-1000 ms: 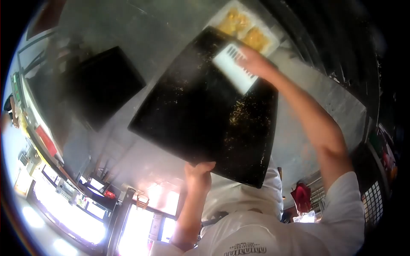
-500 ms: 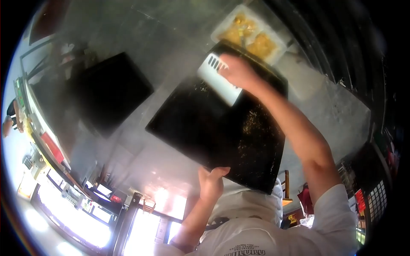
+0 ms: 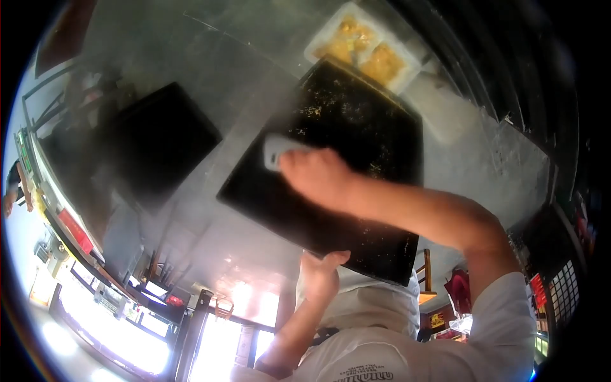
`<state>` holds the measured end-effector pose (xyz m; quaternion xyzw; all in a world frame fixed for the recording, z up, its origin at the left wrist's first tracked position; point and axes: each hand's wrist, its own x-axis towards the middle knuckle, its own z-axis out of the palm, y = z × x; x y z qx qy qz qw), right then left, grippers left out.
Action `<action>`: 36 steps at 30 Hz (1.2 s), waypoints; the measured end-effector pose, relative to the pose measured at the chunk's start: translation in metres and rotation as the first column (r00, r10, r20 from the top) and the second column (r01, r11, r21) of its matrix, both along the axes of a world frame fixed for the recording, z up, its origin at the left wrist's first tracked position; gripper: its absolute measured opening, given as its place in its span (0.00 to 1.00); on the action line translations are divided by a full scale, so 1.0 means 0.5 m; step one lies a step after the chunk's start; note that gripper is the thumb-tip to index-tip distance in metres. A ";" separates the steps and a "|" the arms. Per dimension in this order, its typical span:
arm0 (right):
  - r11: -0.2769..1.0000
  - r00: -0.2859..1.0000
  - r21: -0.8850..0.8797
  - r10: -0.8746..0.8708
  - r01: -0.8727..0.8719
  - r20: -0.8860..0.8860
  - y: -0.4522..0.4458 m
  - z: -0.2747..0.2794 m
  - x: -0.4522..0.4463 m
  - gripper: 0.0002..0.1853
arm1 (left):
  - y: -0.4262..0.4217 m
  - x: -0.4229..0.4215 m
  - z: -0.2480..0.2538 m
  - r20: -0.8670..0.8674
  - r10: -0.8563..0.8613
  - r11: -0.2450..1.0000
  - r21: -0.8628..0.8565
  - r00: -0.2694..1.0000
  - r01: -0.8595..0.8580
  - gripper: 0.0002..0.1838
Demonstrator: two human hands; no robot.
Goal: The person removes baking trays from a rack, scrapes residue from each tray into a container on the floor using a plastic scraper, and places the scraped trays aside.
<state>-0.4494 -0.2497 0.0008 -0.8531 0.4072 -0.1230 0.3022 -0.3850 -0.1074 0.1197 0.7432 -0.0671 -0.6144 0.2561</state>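
A black baking tray (image 3: 347, 114), flecked with pale crumbs, lies at a slant on the grey work surface in front of me. My left hand (image 3: 322, 275) grips its near edge, thumb on top and the other fingers mostly hidden beneath. Over the left part of the tray, my right hand (image 3: 316, 178) is closed around a whitish scraper (image 3: 275, 148) with slots in it. Most of the scraper is covered by the hand and slightly blurred. Whether its edge touches the tray surface, I cannot tell.
Beyond the tray's far edge sits a white container (image 3: 310, 52) with yellow-brown food in two parts. A second black tray (image 3: 165, 137) lies to the left. Dark ridged material (image 3: 509, 83) borders the right. Part of another person (image 3: 16, 184) shows at the far left.
My right hand has swept the scraper from the tray's far side toward its left edge, nearer to me. My left hand still holds the near edge. The view has shifted slightly.
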 end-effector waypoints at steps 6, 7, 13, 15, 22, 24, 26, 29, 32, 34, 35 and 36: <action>0.986 0.998 0.158 -0.057 0.059 -0.017 -0.052 -0.096 -0.030 0.07 | 0.007 -0.037 0.017 -0.094 0.187 0.980 0.085 0.978 -0.180 0.11; 0.983 0.994 0.167 -0.069 0.082 -0.085 -0.070 -0.165 -0.040 0.06 | 0.007 -0.051 0.019 -0.093 0.289 0.957 0.051 0.953 -0.286 0.13; 0.864 0.955 0.444 -0.123 0.237 -0.271 -0.183 -0.266 -0.146 0.15 | 0.043 -0.049 0.032 -0.002 0.173 0.983 0.054 0.985 -0.173 0.12; 0.868 0.975 0.462 -0.094 0.179 -0.200 -0.146 -0.189 -0.151 0.12 | 0.029 -0.040 0.037 -0.045 0.187 0.981 0.055 0.981 -0.184 0.13; 0.983 1.000 0.181 0.002 -0.008 0.032 -0.018 -0.061 -0.102 0.06 | 0.009 -0.066 0.030 -0.049 0.127 0.989 0.079 0.991 -0.123 0.12; 0.684 0.977 0.702 -0.195 0.199 -0.088 -0.085 -0.154 -0.151 0.16 | 0.030 -0.048 0.043 -0.074 0.093 0.991 0.100 0.993 -0.085 0.14; 0.884 0.953 0.405 -0.123 0.232 -0.278 -0.107 -0.346 -0.209 0.14 | 0.041 -0.044 0.062 -0.152 0.135 0.989 0.074 0.979 -0.124 0.14; 0.911 0.971 0.361 -0.135 0.200 -0.199 -0.129 -0.339 -0.240 0.09 | 0.052 -0.042 0.060 0.029 0.026 0.999 0.026 0.999 -0.027 0.07; 0.948 0.988 0.311 -0.017 0.065 -0.156 -0.086 -0.155 -0.242 0.06 | 0.019 -0.055 0.034 0.056 0.114 0.991 0.066 0.992 -0.117 0.09; 0.903 0.995 0.424 -0.029 0.067 -0.095 -0.019 -0.030 -0.246 0.07 | 0.023 -0.039 0.031 -0.008 0.126 0.987 0.103 0.992 -0.125 0.09; 0.821 0.998 0.568 -0.049 0.056 -0.027 0.017 0.026 -0.251 0.08 | 0.026 -0.020 0.018 -0.100 0.110 0.989 0.107 0.989 -0.099 0.11; 0.770 0.995 0.636 -0.096 0.049 0.039 0.048 0.084 -0.260 0.07 | 0.015 -0.023 0.014 -0.111 0.089 0.993 0.087 0.990 -0.079 0.11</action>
